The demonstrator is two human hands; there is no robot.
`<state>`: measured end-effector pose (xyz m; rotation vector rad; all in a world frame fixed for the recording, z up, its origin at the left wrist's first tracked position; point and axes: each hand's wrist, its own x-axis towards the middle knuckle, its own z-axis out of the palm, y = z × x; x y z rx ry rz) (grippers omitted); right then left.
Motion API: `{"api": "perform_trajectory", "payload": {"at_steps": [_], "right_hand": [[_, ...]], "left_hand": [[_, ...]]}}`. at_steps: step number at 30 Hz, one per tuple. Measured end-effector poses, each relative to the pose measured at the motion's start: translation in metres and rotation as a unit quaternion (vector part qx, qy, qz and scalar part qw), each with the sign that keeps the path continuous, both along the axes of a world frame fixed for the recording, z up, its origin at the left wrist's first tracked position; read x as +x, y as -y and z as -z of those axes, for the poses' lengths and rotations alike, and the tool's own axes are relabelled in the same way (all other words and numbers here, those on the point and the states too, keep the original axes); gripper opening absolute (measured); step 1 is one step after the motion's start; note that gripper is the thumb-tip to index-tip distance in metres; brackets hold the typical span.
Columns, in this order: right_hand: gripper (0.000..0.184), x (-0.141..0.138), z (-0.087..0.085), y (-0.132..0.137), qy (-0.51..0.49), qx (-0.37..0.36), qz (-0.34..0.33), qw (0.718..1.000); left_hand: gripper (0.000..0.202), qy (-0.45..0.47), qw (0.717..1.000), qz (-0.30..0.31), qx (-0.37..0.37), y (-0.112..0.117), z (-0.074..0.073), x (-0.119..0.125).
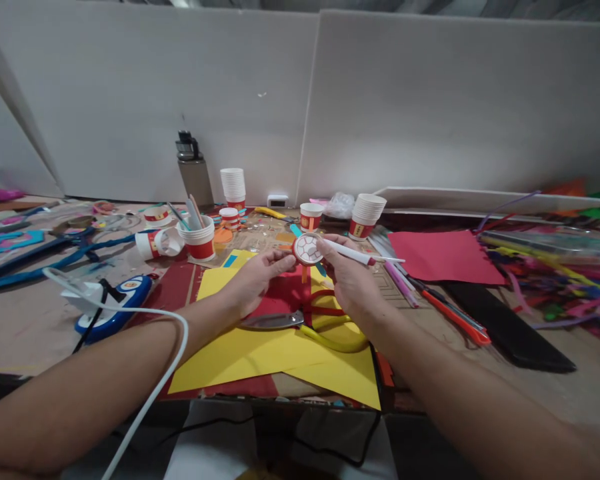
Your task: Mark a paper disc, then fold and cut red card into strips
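Both hands meet over the middle of the table around a small round white disc with a red rim and a reddish pattern of outlined cells. Teal and orange strips stick out from its edge. My left hand pinches the disc's left side between thumb and fingers. On its right side my right hand grips the disc, with a white marker tucked in the same hand, pointing right. Beneath the hands lie yellow-handled scissors, a red sheet and yellow sheets.
Stacked paper cups and a cup holding sticks stand behind. A blue power strip lies left, its white cable crossing my left forearm. Right are red paper, an orange cutter and a black slab.
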<state>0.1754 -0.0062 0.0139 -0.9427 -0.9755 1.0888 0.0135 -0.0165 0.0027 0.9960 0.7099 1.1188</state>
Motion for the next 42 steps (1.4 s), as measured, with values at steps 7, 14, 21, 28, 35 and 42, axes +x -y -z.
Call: {"api": "perform_trajectory", "payload": {"at_steps": [7, 14, 21, 28, 35, 42], "right_hand": [[0.04, -0.012, 0.007, 0.011, -0.01, 0.009, -0.043, 0.999], [0.021, 0.0, 0.0, 0.008, 0.099, 0.074, 0.055, 0.991], [0.012, -0.004, -0.008, 0.03, 0.275, 0.224, -0.019, 0.935], [0.005, -0.005, -0.012, 0.033, 0.362, 0.269, 0.02, 0.892], [0.003, -0.004, -0.012, 0.033, 0.368, 0.266, 0.012, 0.891], [0.001, -0.005, -0.012, 0.033, 0.363, 0.263, 0.015, 0.894]], "left_hand": [[0.025, 0.015, 0.999, -0.043, -0.008, 0.001, -0.004, 0.001], [0.021, 0.027, 0.995, -0.088, 0.041, -0.008, -0.007, -0.012], [0.021, 0.003, 0.997, -0.069, 0.04, -0.009, -0.004, -0.013], [0.023, 0.009, 0.998, -0.049, 0.034, -0.006, -0.003, -0.011], [0.022, 0.013, 0.998, -0.045, 0.039, -0.005, -0.005, -0.011], [0.021, 0.022, 0.998, -0.033, 0.045, -0.005, -0.004, -0.011]]}}
